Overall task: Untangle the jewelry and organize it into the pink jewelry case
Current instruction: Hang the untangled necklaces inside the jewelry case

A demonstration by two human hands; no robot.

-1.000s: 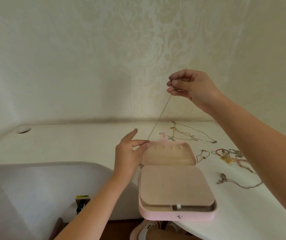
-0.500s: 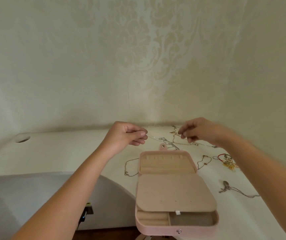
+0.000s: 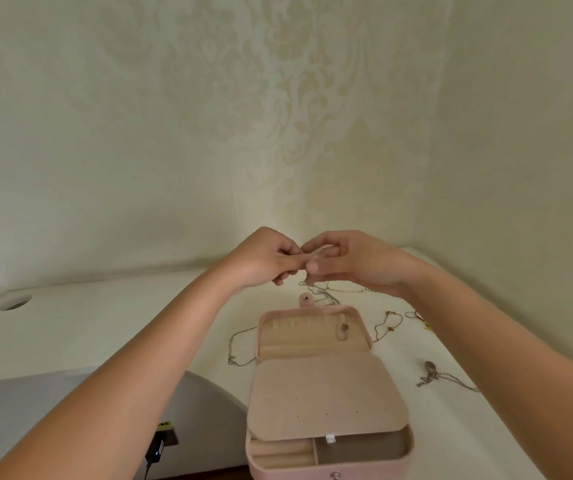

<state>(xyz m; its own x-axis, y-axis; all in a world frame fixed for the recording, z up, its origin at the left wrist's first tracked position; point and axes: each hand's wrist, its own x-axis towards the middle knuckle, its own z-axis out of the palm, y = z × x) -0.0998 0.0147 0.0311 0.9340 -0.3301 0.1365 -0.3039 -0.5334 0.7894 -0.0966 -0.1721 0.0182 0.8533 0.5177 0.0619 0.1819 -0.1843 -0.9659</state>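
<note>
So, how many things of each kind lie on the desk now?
Pink jewelry case: 1
Separate chains on the desk: 3
Tangled heap of chains: 1, strands uncountable
Piece in the case lid: 1
Red and yellow pieces: partly hidden, uncounted
Total: 6

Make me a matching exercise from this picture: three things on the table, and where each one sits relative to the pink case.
Things:
1. silver chain
2. pendant necklace
3. round hole

Places:
A. far left of the table
B. just left of the pink jewelry case
C. right of the case

Pairs: 1-B, 2-C, 3-A.
</note>
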